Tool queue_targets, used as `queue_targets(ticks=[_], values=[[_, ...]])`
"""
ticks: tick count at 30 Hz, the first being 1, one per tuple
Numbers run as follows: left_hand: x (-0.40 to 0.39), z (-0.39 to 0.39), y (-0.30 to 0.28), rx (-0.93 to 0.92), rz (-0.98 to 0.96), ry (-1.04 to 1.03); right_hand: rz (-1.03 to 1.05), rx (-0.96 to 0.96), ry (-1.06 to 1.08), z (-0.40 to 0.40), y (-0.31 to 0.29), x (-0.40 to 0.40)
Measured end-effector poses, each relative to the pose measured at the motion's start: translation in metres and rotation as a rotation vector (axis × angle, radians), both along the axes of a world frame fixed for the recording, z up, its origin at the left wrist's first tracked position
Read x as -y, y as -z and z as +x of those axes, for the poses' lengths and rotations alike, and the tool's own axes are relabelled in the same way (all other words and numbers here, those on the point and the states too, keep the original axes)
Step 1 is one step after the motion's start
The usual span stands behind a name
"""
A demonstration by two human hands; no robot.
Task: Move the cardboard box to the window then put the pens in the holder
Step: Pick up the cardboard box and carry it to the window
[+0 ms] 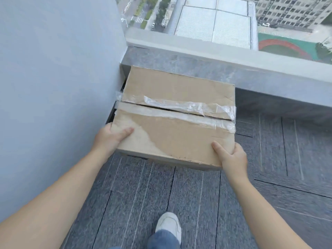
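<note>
I've got the flat brown cardboard box (176, 115), its split top seam patched with crumpled clear tape (190, 106), gripped at its two near corners: my left hand (109, 137) is clamped on the near-left corner with the thumb flat on top, and my right hand (231, 157) is clamped on the near-right corner, thumb on top too, fingers curled under out of sight. The box's far edge is over the grey stone window ledge (251, 76), and its near half hangs out above the grey striped carpet (161, 194); whether the far end is already resting on the ledge, I can't tell. To do this well I'd keep the box level and slide it forward until the ledge carries it, then let go with both hands together. Tight on the box's left: the pale wall (53, 87) is just beside that side, so my left knuckles have little room. To the box's right the ledge runs long and bare, plenty of room. Beyond the box stands the window glass (215, 20). My white shoe (168, 225) is well behind the box.
</note>
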State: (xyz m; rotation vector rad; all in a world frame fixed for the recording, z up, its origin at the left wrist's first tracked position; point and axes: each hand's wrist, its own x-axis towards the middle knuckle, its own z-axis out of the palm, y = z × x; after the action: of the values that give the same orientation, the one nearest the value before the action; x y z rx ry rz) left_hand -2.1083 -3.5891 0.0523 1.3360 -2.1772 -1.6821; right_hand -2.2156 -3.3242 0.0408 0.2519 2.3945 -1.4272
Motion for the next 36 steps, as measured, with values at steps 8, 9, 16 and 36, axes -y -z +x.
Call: queue_targets(ticks=[8,9,16,36], values=[[0.033,-0.055,0.104,0.078,0.033,0.043,0.028,0.069,0.027,-0.047,0.099,0.03],[0.036,-0.06,0.109,0.085,0.034,0.045,0.024,0.072,0.033,-0.053,0.103,0.033],[0.064,-0.11,0.115,0.086,0.012,0.074,0.015,0.084,0.043,-0.091,0.108,0.055],[-0.008,-0.056,-0.169,0.27,-0.356,0.438,0.266,-0.119,-0.354,-0.049,-0.178,0.04]])
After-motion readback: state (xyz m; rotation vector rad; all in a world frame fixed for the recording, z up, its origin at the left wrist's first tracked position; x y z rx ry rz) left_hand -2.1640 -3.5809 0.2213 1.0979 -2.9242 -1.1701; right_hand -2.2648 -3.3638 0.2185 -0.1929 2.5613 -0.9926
